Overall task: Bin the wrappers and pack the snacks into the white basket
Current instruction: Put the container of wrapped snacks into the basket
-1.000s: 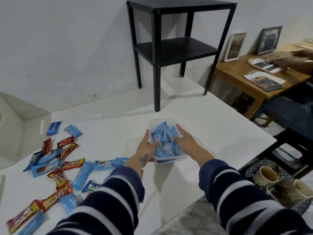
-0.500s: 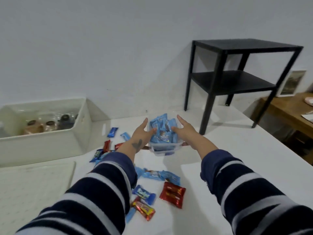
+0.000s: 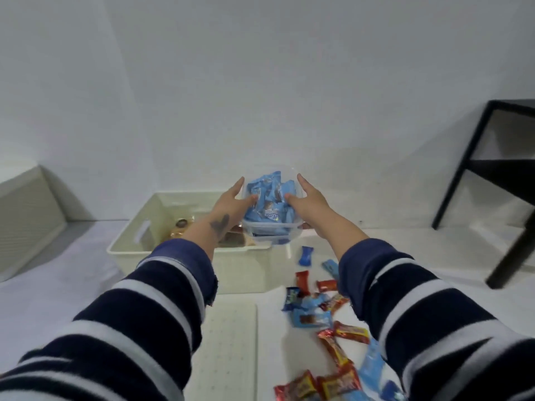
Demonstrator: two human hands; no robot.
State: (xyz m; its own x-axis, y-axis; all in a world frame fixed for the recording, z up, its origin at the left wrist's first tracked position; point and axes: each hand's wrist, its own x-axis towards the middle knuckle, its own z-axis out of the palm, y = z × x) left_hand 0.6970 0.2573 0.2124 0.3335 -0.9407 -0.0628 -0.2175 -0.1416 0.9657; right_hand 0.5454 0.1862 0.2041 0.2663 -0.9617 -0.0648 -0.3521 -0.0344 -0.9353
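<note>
Snacks (image 3: 269, 202) in blue wrappers fill a clear tub (image 3: 272, 230), heaped above its rim, and the tub is held in the air over the right end of the white basket (image 3: 127, 241). The left hand (image 3: 233, 204) grasps the tub's left side, fingers along the wall and thumb hooked over the rim onto the packets. The right hand (image 3: 307, 201) does the same on the other side, thumb pressing the heap down, fingers under or behind the wall.

The tub looks like thin, stiff plastic, smooth enough to slip, so a grip on two opposite walls under the rim seems the sound one. The load is probably light, but the packets are loose and slick. Tilted, they would likely slide out, which explains the thumbs on top. The wrapped snacks are soft and crushable, so they want only gentle pressure.

The basket already holds some brownish things, too blurred to name, at its left and middle. What space is free under the tub I cannot tell.

More loose snacks (image 3: 333, 322), red and blue, lie scattered on the counter (image 3: 289, 342) near the right sleeve, not yet packed. A pale dotted mat (image 3: 228, 351) lies in front of the basket.
</note>
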